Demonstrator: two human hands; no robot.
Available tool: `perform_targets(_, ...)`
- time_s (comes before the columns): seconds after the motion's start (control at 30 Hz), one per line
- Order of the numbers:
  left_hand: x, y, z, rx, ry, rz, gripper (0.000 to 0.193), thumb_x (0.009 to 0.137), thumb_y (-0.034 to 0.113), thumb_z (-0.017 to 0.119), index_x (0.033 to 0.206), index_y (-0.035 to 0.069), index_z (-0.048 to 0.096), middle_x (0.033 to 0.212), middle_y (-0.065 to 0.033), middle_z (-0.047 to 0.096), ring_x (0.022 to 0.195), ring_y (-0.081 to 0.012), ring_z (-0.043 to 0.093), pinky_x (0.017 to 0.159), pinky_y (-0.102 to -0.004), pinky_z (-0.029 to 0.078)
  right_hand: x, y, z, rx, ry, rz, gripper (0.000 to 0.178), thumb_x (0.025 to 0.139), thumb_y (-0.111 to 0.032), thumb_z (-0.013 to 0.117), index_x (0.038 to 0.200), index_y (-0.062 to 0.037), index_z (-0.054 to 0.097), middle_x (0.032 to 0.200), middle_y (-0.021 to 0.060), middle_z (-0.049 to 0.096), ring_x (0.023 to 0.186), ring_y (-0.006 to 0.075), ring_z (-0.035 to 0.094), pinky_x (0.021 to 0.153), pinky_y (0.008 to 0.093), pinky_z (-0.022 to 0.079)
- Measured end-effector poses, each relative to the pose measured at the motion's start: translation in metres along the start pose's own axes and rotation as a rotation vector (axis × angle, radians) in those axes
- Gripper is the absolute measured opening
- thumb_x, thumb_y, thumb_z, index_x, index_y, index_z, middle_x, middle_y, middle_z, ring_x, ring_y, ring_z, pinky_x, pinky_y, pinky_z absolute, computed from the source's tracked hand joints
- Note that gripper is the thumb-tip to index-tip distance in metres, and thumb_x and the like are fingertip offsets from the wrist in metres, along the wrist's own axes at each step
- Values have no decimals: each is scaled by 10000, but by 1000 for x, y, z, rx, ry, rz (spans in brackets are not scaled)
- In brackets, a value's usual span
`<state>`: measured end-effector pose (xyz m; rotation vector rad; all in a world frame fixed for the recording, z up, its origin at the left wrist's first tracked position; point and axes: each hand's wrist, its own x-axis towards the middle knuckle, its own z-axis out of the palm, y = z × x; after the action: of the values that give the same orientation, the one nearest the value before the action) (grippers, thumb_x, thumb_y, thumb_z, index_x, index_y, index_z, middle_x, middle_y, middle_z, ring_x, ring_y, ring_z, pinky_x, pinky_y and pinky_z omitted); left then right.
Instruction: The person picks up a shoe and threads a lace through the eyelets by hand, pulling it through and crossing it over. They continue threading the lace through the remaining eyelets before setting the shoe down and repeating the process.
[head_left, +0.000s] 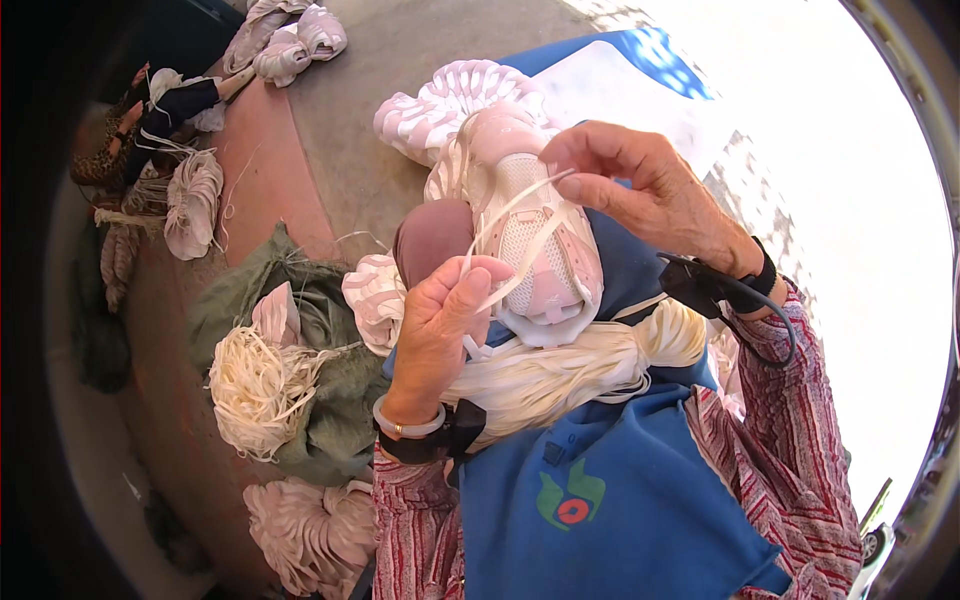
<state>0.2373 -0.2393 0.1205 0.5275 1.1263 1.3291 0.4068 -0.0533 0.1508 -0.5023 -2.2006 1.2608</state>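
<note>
A pale pink and white shoe upper [552, 285] with a mesh tongue rests on my lap. A flat cream shoelace [512, 208] runs above it and partly hides its eyelets. The lace's tip is pinched between thumb and finger of my right hand [650, 195], to the right of the upper. On the near left side, my left hand [440, 325] is closed on another stretch of the lace, with a loop between the two hands. How far the lace is threaded, I cannot tell. Below the upper, a thick bundle of cream laces [560, 380] lies across my lap.
More pink and white uppers [450, 100] are stacked just beyond. A cream lace heap [262, 385] sits on green cloth [345, 420] at left, with uppers [310, 530] below it. My blue apron [640, 490] covers my lap. Another person [175, 115] sits at far left among uppers.
</note>
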Motion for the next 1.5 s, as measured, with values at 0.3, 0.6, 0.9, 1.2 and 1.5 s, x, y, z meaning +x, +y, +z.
perform_targets(0.3, -14, -19, -6, 210, 142, 73, 222, 994, 220, 607, 1066, 11, 635, 780, 88, 535, 681, 12, 428, 598, -155, 345, -33, -37, 1, 224, -600, 483, 298, 1010, -250, 549, 1078, 11, 675, 713, 37, 611, 552, 68, 557, 510, 220, 466)
perform_targets(0.6, -34, -27, 15, 232, -58, 169, 144, 973, 106, 600, 1043, 36, 495, 804, -9, 576, 714, -60, 552, 651, -194, 425, -43, -14, 36, 639, -502, 582, 332, 1038, -299, 489, 1119, -10, 632, 812, 3, 615, 499, 31, 458, 435, 187, 360)
perform_targets(0.9, -37, -31, 21, 155, -119, 27, 163, 975, 83, 588, 1078, 10, 484, 823, -6, 564, 724, -51, 551, 659, -197, 449, -45, -2, 19, 872, -57, 474, 268, 1051, -238, 459, 1083, -14, 603, 808, 16, 630, 497, 30, 443, 459, 162, 348)
perform_targets(1.2, -35, -21, 18, 427, 64, 87, 174, 1001, 151, 563, 998, -21, 589, 875, -32, 633, 777, -49, 588, 696, -196, 452, -35, 0, -36, 235, -18, 326, 292, 1038, -236, 484, 1132, -29, 668, 675, -27, 576, 491, 17, 412, 461, 160, 344)
perform_targets(1.5, -117, 82, -92, 182, 1084, 890, 360, 1050, 196, 430, 1310, -48, 481, 600, 29, 369, 463, -43, 235, 401, -203, 230, -45, 19, -137, 259, 328, 104, 308, 1046, -188, 455, 1275, -15, 569, 836, -12, 615, 662, 17, 508, 612, 146, 423)
